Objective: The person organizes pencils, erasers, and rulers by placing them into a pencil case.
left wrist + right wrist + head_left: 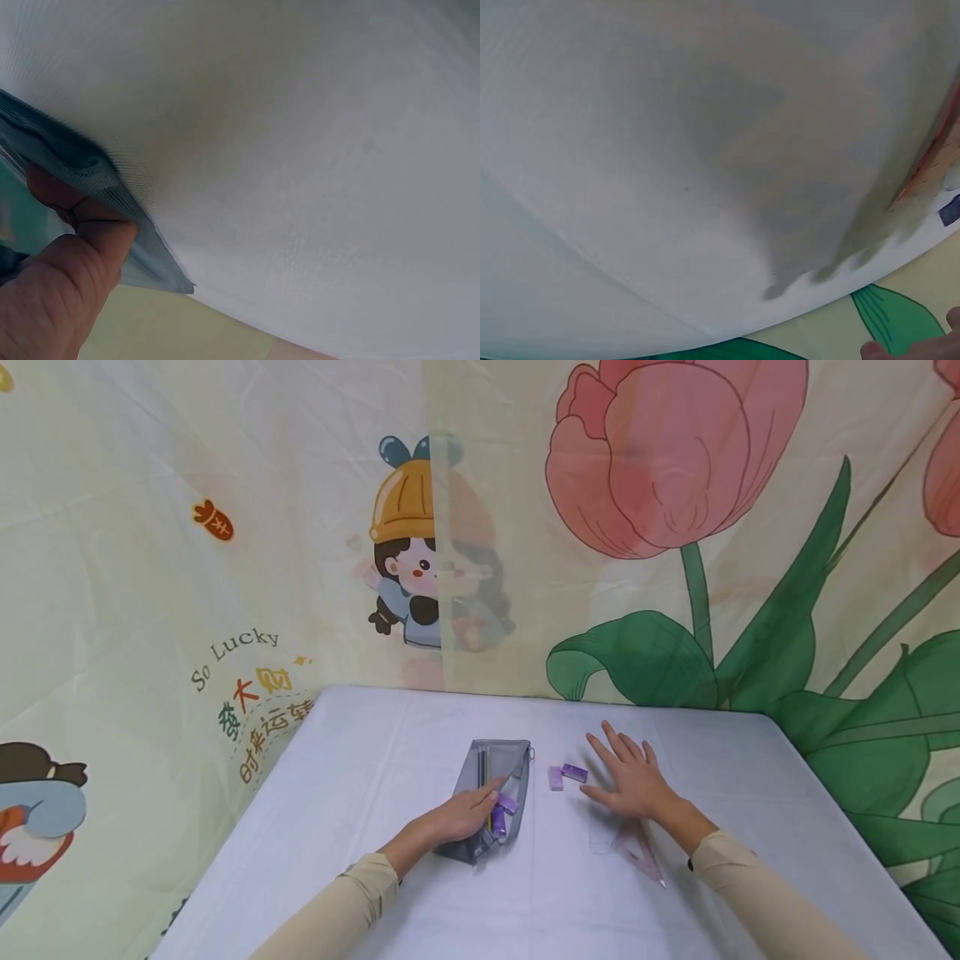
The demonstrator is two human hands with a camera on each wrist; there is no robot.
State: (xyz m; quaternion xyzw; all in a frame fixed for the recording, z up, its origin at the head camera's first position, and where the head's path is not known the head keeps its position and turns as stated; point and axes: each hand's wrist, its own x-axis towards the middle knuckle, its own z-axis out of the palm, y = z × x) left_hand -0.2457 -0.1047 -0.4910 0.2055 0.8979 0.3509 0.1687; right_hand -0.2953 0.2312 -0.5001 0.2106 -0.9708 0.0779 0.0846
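A grey see-through mesh pencil case (pixel 467 777) lies on the table. It contains dark and yellow pencils (pixel 482 768), a purple block (pixel 507 803) and a purple cylinder (pixel 498 821). My left hand (pixel 457 817) is at the case; in the left wrist view, its thumb and fingers grip the mesh edge (pixel 112 187). My right hand (pixel 630 777) hovers over the table with fingers spread, holding nothing. Just left of it lie two small purple blocks, one upright (pixel 556 778) and one slanted (pixel 575 772). Their exact kind is unclear.
Below my right hand lies a clear set square (pixel 637 852), partly covered by the hand, with a faint transparent piece (pixel 600 839) beside it. The white-covered table (pixel 375 727) ends at a printed cloth backdrop (pixel 510 668).
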